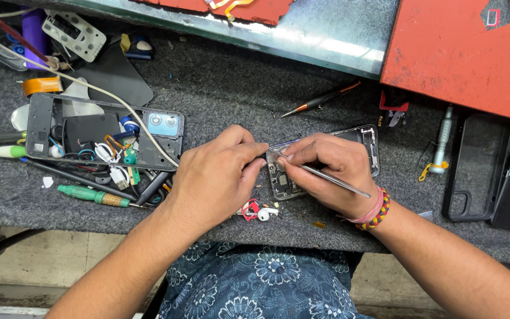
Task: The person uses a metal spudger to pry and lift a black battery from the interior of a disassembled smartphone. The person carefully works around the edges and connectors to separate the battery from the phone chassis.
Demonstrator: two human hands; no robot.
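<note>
I am working on a small opened phone with a dark metal frame and its tiny inside parts showing [326,162]. It is lying flat on the grey fuzzy bench mat [231,88], right in front of me, between my two hands.

I think this phone is light and stiff, but it is easy to hurt. The little parts inside look thin and could bend or break if I am pushing too hard. The smooth frame could slide on the mat, so the best place to hold it is at its outer edge, not on the parts inside.

My left hand [216,177] is curling over, and its fingertips are pressing together on the left edge of the phone to keep it from moving.

My right hand [332,168] is pinching a long thin silver metal tool [326,175], like holding a pencil. The fingers are closing tight around it. The tool's tip is pointing down at the top left corner of the phone, close to my left fingertips, but I cannot tell just what it is touching.

A small white earbud [264,214] is lying just below my hands.
</note>
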